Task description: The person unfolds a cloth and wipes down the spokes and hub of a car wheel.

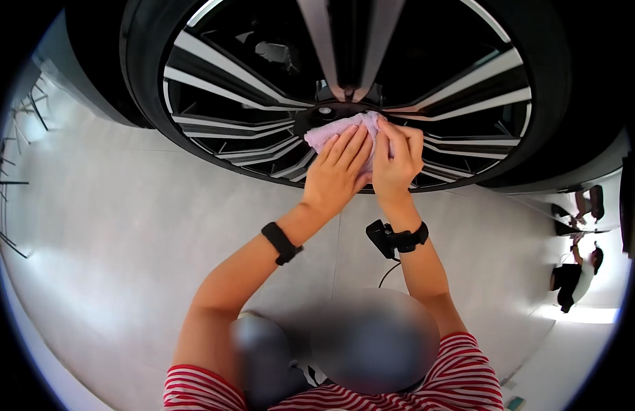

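A pale pink cloth (pixel 324 135) lies against the hub of a large black and silver car wheel (pixel 468 79). My left hand (pixel 336 171) presses on the cloth with its fingers stretched out flat, pointing up toward the hub. Close beside it on the right, my right hand (pixel 397 156) pinches the cloth's upper right part between thumb and bent fingers. The wheel's centre is partly covered by the cloth. Each wrist wears a black strap, and a small black device (pixel 381 238) sits at the right one, with a thin cable hanging down.
The black tyre (pixel 145 75) curves around the rim, with dark car bodywork on both sides. Grey floor (pixel 125 205) lies below. Metal-legged stands (pixel 35 109) are at the far left. Another person (pixel 579 274) is at the far right.
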`<state>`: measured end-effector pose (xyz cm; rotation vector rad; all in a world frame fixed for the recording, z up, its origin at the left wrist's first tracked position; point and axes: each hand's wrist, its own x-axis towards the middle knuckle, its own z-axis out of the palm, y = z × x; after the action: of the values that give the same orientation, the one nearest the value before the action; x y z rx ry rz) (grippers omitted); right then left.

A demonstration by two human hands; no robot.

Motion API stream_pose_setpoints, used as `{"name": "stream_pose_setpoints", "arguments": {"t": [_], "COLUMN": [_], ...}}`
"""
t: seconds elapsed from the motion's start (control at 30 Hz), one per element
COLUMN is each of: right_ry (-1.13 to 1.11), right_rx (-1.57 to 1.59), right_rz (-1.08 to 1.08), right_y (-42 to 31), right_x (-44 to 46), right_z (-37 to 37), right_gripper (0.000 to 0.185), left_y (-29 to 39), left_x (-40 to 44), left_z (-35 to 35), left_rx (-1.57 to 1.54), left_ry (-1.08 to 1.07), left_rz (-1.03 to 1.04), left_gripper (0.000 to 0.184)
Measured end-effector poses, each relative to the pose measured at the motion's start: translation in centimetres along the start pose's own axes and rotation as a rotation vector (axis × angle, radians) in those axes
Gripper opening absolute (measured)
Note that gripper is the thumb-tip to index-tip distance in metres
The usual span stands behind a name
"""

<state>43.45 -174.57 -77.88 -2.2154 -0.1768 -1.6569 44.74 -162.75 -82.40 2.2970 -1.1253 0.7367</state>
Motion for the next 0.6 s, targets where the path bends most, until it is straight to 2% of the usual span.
{"name": "stream_pose_setpoints", "arguments": {"t": [0.17,0.4,0.6], "right_ry": [0.015,0.032,-0.079], "right_rx": [-0.016,-0.083,-0.034], "right_rz": [0.02,0.101,0.011], "right_y": [-0.7,-1.5,-4.0], "right_x": [-0.9,-1.9,-2.4], "right_z": [1.7,2.6,5.4], "right_gripper": [0.018,0.021,0.019], "left_y": [-2.7,-2.7,-4.5], "left_x": [-1.0,-1.7,-3.6], "left_z": [0.3,1.2,2.2], "left_rx": [-0.066,-0.128,-0.083], "left_ry": [0.082,0.134,0.126], "left_rz": [0.011,-0.011,-0.048], "left_gripper": [0.069,0.064,0.057]}}
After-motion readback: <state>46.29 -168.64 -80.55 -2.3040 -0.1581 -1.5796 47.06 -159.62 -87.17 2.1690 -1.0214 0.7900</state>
